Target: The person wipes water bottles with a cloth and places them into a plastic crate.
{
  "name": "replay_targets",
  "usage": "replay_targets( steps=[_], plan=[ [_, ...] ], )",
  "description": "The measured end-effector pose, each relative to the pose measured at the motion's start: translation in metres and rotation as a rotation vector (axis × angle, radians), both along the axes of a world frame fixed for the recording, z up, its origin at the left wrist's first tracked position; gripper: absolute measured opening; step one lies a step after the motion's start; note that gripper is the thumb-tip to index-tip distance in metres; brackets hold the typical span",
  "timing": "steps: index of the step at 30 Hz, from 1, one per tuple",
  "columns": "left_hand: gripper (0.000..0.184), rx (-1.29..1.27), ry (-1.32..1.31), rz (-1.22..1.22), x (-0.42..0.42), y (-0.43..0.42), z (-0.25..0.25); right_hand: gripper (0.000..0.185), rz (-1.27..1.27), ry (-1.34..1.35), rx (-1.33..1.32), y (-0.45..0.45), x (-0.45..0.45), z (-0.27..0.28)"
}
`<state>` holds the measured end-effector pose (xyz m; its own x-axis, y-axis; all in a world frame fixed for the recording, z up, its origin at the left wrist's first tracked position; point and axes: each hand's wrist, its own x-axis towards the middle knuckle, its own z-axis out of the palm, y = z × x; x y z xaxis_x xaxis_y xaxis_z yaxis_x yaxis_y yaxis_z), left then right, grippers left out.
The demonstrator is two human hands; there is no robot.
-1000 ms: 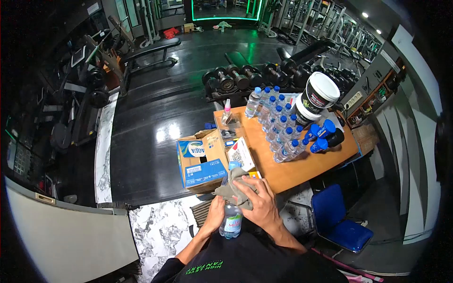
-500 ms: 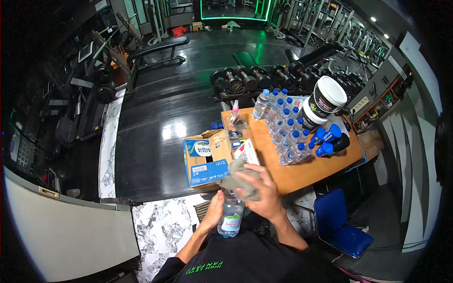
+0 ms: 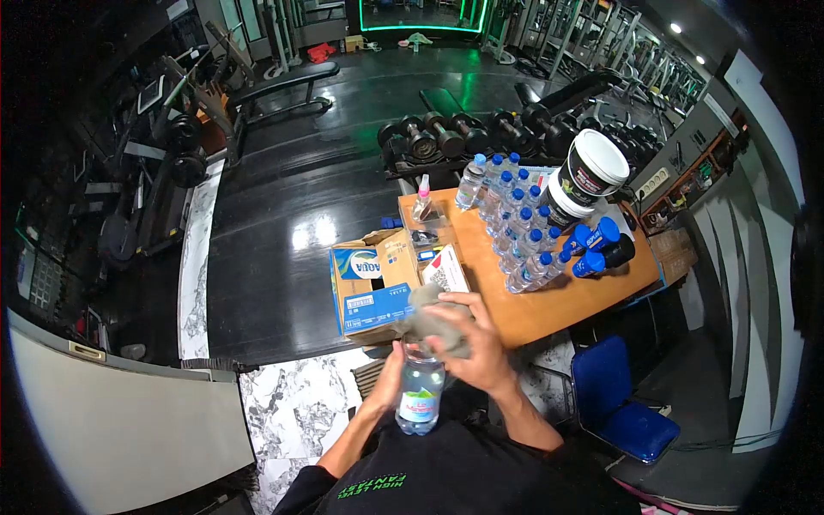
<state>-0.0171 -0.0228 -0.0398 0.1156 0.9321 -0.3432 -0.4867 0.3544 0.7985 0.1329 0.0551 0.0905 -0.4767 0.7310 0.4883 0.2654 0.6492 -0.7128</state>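
Note:
A clear plastic water bottle with a pale label stands upright close against my dark shirt. My left hand holds it from the left side near its upper part. A grey-green cloth covers the bottle's top, hiding the neck and any cap. My right hand grips this cloth over the bottle top, fingers curled round it. Just beyond the hands sits an open cardboard box with blue and white printing.
On the wooden table stand several blue-capped water bottles, stacked white-lidded tubs, blue containers and a pink-topped spray bottle. A blue chair is at right, dumbbells behind the table, a pale cabinet at left.
The view has shifted slightly. Both hands stay at the bottle, with the cloth still over its top; the bottle's label has turned a little.

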Motion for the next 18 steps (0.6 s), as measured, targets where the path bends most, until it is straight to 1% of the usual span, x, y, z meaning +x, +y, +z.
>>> replay_targets(
  steps=[1, 2, 4, 5, 6, 7, 8, 10, 11, 12, 14, 15, 16, 18],
  plan=[
    [0.066, -0.013, -0.072, 0.124, 0.010, -0.002, 0.008, 0.044, -0.024, -0.083, 0.023, -0.003, -0.005, -0.005],
    [0.066, -0.013, -0.069, 0.126, 0.011, -0.004, 0.012, 0.046, -0.048, -0.167, 0.046, -0.007, -0.008, -0.011],
    [0.069, -0.026, -0.161, 0.173, 0.013, -0.005, 0.014, 0.050, -0.049, -0.192, 0.077, -0.015, -0.006, -0.016],
    [0.074, -0.034, -0.110, 0.183, 0.011, -0.010, 0.002, 0.049, 0.008, -0.222, 0.063, -0.020, -0.001, -0.018],
    [0.080, -0.097, -0.237, 0.198, 0.008, -0.010, -0.001, 0.049, 0.067, -0.250, 0.050, -0.024, 0.003, -0.020],
    [0.082, -0.088, -0.311, 0.188, 0.006, -0.010, 0.021, 0.045, 0.109, -0.269, 0.097, -0.029, 0.006, -0.018],
    [0.084, -0.078, -0.385, 0.173, 0.005, -0.010, 0.044, 0.045, 0.111, -0.269, 0.097, -0.028, 0.011, -0.023],
    [0.087, -0.032, -0.280, 0.125, -0.004, -0.011, 0.035, 0.040, 0.345, -0.170, -0.081, -0.023, 0.019, -0.032],
    [0.086, -0.037, -0.237, 0.119, -0.001, -0.013, 0.033, 0.034, 0.371, -0.101, -0.185, -0.019, 0.025, -0.032],
    [0.086, -0.041, -0.195, 0.115, 0.003, -0.013, 0.034, 0.034, 0.369, -0.101, -0.186, -0.013, 0.028, -0.029],
    [0.084, -0.034, -0.249, 0.059, 0.005, -0.014, 0.029, 0.033, 0.254, 0.148, -0.085, -0.002, 0.031, -0.026],
    [0.082, -0.007, -0.206, 0.028, 0.006, -0.014, 0.021, 0.035, 0.062, 0.139, -0.037, -0.002, 0.024, -0.023],
    [0.084, 0.018, -0.202, -0.028, 0.008, -0.012, 0.018, 0.035, 0.061, 0.140, -0.036, -0.005, 0.014, -0.021],
    [0.086, -0.064, -0.120, 0.077, 0.018, -0.013, 0.027, 0.044, -0.075, -0.044, 0.027, -0.010, -0.004, -0.019]
  ],
)
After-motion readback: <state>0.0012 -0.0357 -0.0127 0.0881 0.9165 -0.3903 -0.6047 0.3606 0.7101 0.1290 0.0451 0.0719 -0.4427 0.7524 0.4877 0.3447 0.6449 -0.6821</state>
